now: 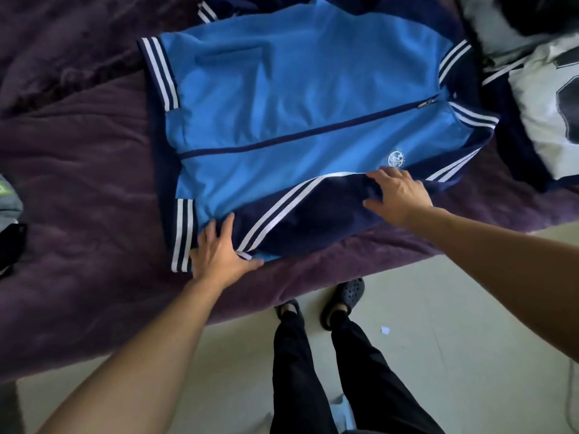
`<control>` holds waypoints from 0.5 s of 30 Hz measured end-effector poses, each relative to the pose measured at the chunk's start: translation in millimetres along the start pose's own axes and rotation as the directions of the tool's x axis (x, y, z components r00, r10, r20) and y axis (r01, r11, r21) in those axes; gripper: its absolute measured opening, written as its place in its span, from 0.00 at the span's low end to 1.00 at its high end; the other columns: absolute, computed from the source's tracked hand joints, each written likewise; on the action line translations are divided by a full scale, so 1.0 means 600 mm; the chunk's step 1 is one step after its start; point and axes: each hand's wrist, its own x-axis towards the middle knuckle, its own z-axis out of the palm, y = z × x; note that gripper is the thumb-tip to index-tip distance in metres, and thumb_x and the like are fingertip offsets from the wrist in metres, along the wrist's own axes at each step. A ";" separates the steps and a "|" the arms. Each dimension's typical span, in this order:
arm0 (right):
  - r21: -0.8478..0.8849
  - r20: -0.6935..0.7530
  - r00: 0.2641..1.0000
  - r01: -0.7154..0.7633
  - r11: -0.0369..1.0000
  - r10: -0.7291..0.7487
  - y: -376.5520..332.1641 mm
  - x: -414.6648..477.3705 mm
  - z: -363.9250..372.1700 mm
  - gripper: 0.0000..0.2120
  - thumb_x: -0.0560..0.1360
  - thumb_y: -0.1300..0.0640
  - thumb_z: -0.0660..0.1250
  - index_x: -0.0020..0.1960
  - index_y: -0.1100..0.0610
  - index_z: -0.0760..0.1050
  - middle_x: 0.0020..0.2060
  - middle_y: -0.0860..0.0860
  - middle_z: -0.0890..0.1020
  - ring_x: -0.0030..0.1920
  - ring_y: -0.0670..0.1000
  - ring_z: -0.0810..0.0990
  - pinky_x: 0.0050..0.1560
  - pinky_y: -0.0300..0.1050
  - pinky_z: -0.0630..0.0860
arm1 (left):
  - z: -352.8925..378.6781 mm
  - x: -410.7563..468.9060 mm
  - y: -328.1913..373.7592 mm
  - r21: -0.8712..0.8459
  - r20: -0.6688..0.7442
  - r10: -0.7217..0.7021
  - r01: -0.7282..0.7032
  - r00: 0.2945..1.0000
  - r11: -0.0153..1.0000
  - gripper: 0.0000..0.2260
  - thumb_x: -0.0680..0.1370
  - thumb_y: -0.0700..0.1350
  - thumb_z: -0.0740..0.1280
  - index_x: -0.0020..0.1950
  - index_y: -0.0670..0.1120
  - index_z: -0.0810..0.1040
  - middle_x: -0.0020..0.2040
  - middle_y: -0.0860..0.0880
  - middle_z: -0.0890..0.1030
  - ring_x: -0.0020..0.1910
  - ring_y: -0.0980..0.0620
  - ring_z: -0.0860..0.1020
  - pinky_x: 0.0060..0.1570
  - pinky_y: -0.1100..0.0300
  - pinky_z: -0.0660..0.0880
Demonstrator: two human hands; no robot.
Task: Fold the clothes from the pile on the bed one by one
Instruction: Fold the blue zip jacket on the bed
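Head: hands (219, 249) (398, 192) flat on jacket (282, 104)

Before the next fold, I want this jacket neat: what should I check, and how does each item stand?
1. Jacket flat, front up on the blanket: ok.
2. Zipper closed up to the collar: ok.
3. Near sleeve folded over the front: ok.
4. Left hand and right hand pressing flat on that sleeve: ok.
5. Far sleeve folded in: not ok; its striped end lies beyond the far edge.
6. Wrinkles under the folded sleeve: cannot tell.
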 end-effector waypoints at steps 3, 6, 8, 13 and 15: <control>-0.041 0.049 0.998 -0.034 0.999 0.036 -0.010 0.011 0.022 0.27 0.74 0.48 0.67 0.71 0.50 0.64 0.64 0.55 0.74 0.65 0.59 0.69 0.61 0.55 0.66 | 0.015 0.010 -0.006 0.095 -0.027 0.054 -0.052 0.998 0.994 0.25 0.70 0.51 0.73 0.65 0.51 0.72 0.68 0.46 0.68 0.64 0.43 0.68 0.55 0.47 0.72; -0.028 0.063 0.991 -0.116 0.993 0.118 -0.013 0.016 0.012 0.15 0.74 0.48 0.67 0.59 0.52 0.74 0.54 0.56 0.80 0.57 0.60 0.76 0.54 0.52 0.70 | -0.029 0.038 -0.017 -0.458 0.043 -0.097 0.106 0.994 0.883 0.06 0.71 0.37 0.68 0.47 0.45 0.78 0.43 0.42 0.79 0.36 0.45 0.78 0.29 0.57 0.74; 0.023 0.080 0.987 -0.144 0.989 0.141 -0.012 0.013 -0.009 0.13 0.73 0.46 0.68 0.52 0.53 0.77 0.50 0.54 0.80 0.55 0.59 0.76 0.51 0.50 0.71 | -0.075 0.053 -0.039 -0.716 0.180 -0.165 0.245 0.970 0.654 0.07 0.70 0.34 0.65 0.45 0.44 0.78 0.34 0.41 0.78 0.29 0.46 0.76 0.24 0.60 0.70; 0.046 0.101 0.989 -0.112 0.993 0.107 -0.013 -0.011 -0.052 0.16 0.69 0.43 0.72 0.37 0.51 0.67 0.44 0.53 0.78 0.51 0.58 0.76 0.47 0.50 0.70 | -0.181 0.067 -0.060 -0.851 0.289 -0.083 0.296 0.954 0.433 0.05 0.74 0.39 0.68 0.43 0.48 0.79 0.39 0.48 0.80 0.39 0.49 0.77 0.37 0.58 0.72; 0.109 0.144 0.982 -0.138 0.984 0.122 -0.008 -0.028 -0.065 0.21 0.67 0.39 0.73 0.34 0.52 0.66 0.39 0.51 0.77 0.45 0.56 0.75 0.43 0.48 0.68 | -0.221 0.075 -0.036 -0.895 0.256 -0.055 0.258 0.965 0.365 0.05 0.74 0.41 0.69 0.49 0.49 0.80 0.42 0.48 0.82 0.41 0.49 0.79 0.43 0.54 0.73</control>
